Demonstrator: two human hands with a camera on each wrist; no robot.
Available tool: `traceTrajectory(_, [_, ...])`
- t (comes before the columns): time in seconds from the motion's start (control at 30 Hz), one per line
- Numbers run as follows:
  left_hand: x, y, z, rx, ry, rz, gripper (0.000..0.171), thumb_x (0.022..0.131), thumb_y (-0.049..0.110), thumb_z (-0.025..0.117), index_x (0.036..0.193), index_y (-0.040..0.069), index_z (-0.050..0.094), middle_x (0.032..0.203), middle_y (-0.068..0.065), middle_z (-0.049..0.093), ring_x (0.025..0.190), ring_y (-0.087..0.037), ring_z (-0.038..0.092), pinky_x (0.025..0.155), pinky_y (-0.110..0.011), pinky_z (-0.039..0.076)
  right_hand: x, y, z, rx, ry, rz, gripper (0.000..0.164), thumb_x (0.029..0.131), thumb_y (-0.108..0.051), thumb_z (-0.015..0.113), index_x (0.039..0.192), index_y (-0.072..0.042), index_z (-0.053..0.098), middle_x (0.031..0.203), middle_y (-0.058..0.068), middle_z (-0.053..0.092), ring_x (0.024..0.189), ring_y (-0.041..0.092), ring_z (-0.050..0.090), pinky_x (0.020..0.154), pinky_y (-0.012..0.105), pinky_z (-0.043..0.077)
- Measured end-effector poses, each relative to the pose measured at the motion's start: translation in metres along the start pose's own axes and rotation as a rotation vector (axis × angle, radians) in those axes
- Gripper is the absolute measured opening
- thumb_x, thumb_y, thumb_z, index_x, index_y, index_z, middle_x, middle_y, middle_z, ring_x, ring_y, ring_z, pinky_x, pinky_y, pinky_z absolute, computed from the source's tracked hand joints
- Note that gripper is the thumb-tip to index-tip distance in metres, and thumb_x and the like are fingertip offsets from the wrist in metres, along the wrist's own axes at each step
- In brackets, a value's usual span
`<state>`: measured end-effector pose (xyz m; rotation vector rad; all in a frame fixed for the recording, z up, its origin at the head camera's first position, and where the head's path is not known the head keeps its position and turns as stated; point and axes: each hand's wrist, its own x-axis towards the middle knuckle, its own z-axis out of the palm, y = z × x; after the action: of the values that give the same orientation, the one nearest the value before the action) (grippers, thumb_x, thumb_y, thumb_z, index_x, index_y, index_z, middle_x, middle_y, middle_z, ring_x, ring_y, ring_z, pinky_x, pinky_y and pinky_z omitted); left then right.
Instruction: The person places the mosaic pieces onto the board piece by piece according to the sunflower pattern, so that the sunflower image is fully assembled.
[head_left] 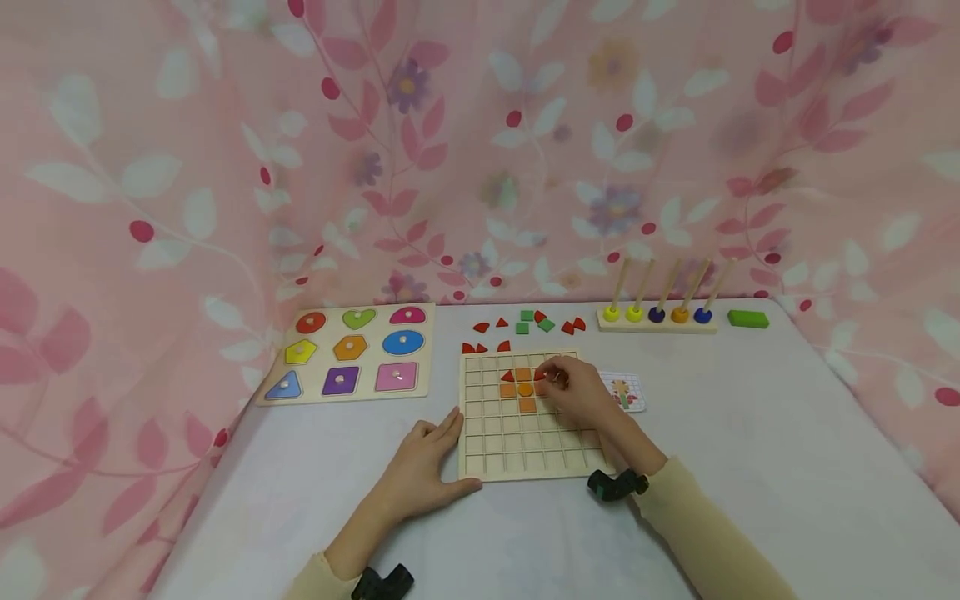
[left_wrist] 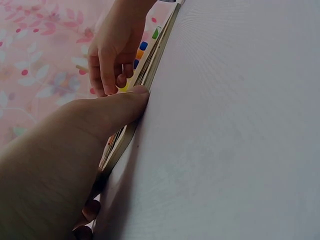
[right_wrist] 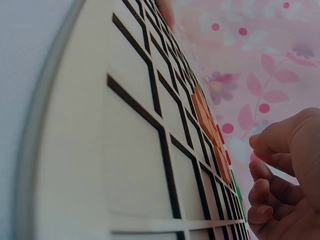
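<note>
A wooden grid board [head_left: 491,446] lies on the table. Orange squares [head_left: 522,374] form a cross around an orange round piece [head_left: 525,389], with a red piece [head_left: 507,377] at the upper left. Another red piece [head_left: 539,375] sits at the upper right, by the fingertips of my right hand [head_left: 581,392]. That hand is over the board, fingers loosely bent; in the right wrist view no piece shows between thumb and forefinger. My left hand [head_left: 420,471] rests at the board's lower left corner, thumb on the near edge, fingers along the left side.
Loose red and green pieces [head_left: 546,326] lie behind the board. A picture card [head_left: 626,392] is at its right. A shape puzzle [head_left: 375,342] stands left, a peg stand [head_left: 656,327] and a green block [head_left: 747,319] back right. A flowered curtain hangs behind.
</note>
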<state>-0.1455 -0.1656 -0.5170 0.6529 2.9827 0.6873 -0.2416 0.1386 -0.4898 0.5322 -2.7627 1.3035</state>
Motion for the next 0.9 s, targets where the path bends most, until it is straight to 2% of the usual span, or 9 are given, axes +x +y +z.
traceTrajectory(0.17, [0.000, 0.002, 0.004, -0.010, -0.012, 0.007, 0.105, 0.084, 0.071, 0.076, 0.162, 0.009, 0.043, 0.170, -0.002, 0.038, 0.113, -0.014, 0.045, 0.092, -0.036, 0.044, -0.002, 0.004, -0.005, -0.006, 0.016, 0.019, 0.016, 0.099, -0.008, 0.073, 0.114, -0.004, 0.075, 0.093, 0.004, 0.067, 0.082, 0.018, 0.057, 0.075, 0.028, 0.049])
traceTrajectory(0.33, [-0.002, 0.002, 0.001, -0.002, -0.006, -0.005, 0.105, 0.083, 0.069, 0.078, 0.161, 0.008, 0.044, 0.170, -0.002, 0.039, 0.112, -0.015, 0.045, 0.092, -0.037, 0.045, 0.000, 0.002, -0.004, 0.012, -0.017, 0.014, 0.018, 0.099, -0.009, 0.073, 0.116, -0.003, 0.075, 0.094, 0.006, 0.068, 0.083, 0.019, 0.057, 0.075, 0.028, 0.048])
traceTrajectory(0.53, [-0.004, 0.000, -0.001, 0.006, -0.005, 0.004, 0.104, 0.083, 0.069, 0.078, 0.161, 0.007, 0.045, 0.169, -0.003, 0.039, 0.112, -0.015, 0.046, 0.091, -0.037, 0.044, 0.003, 0.001, -0.007, 0.003, 0.008, 0.002, 0.019, 0.099, -0.009, 0.072, 0.116, -0.001, 0.075, 0.095, 0.007, 0.071, 0.081, 0.018, 0.058, 0.072, 0.028, 0.048])
traceTrajectory(0.9, [-0.002, 0.002, -0.003, -0.002, -0.010, -0.002, 0.104, 0.083, 0.069, 0.077, 0.161, 0.008, 0.045, 0.170, -0.003, 0.039, 0.112, -0.014, 0.046, 0.091, -0.037, 0.045, 0.036, 0.010, -0.033, -0.043, 0.047, -0.046, 0.024, 0.100, -0.011, 0.072, 0.117, 0.006, 0.074, 0.101, 0.015, 0.074, 0.083, 0.024, 0.061, 0.070, 0.030, 0.047])
